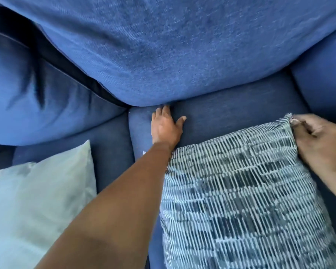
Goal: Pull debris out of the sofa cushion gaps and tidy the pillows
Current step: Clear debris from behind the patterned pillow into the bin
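While your left hand (pixel 166 127) lay flat on the seat cushion (pixel 231 113), its fingers (pixel 164 110) were straight and reached to the seam where the back cushion (pixel 163 45) met the seat. The fingertips were partly hidden at that gap, so I could not tell how far in they went. Thumb was spread out to the right. That hand's grip was slack and held nothing visible. No debris could be made out in the gap; the shot was soft there.

Your right hand (pixel 318 140) held the patterned pillow (pixel 241 200) by its upper right corner. Fingers were curled over the corner fabric and pinched it; grip closed on the cloth. The pillow lay on the seat, lower right of frame, with its left edge just beside your left forearm (pixel 114 210).

A plain pale pillow (pixel 37 200) lay at lower left on the next seat cushion (pixel 113 148), well apart from the patterned one, with your forearm between them. A second back cushion (pixel 37 94) sat at left, creased, with a dark gap (pixel 70 65) between it and the middle back cushion. A blue armrest (pixel 322 78) showed at the right edge, beside the seat cushion.
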`<action>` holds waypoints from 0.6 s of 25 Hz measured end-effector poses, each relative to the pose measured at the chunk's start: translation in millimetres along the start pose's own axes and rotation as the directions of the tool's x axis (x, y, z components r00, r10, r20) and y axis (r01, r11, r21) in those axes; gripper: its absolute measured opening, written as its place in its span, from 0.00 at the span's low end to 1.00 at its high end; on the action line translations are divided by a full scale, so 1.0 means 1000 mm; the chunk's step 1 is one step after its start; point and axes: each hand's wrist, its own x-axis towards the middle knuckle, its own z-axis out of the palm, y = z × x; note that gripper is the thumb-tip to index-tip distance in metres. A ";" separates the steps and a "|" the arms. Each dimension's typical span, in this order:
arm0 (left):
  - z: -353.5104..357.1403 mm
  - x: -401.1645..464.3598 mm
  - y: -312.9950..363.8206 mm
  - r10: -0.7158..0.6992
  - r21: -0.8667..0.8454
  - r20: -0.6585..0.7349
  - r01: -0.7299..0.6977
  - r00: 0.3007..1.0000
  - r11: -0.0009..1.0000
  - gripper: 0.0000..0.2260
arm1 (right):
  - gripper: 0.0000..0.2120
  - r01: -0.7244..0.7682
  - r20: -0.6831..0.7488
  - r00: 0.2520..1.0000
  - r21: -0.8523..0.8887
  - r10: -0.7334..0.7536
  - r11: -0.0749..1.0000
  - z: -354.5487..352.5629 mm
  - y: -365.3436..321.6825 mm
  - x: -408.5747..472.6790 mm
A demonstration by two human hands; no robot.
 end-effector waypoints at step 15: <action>0.004 0.026 -0.016 -0.212 -0.104 -0.092 0.202 0.973 0.974 0.07 | 0.13 -0.085 -0.032 0.996 -0.091 0.082 0.992 0.029 0.011 0.003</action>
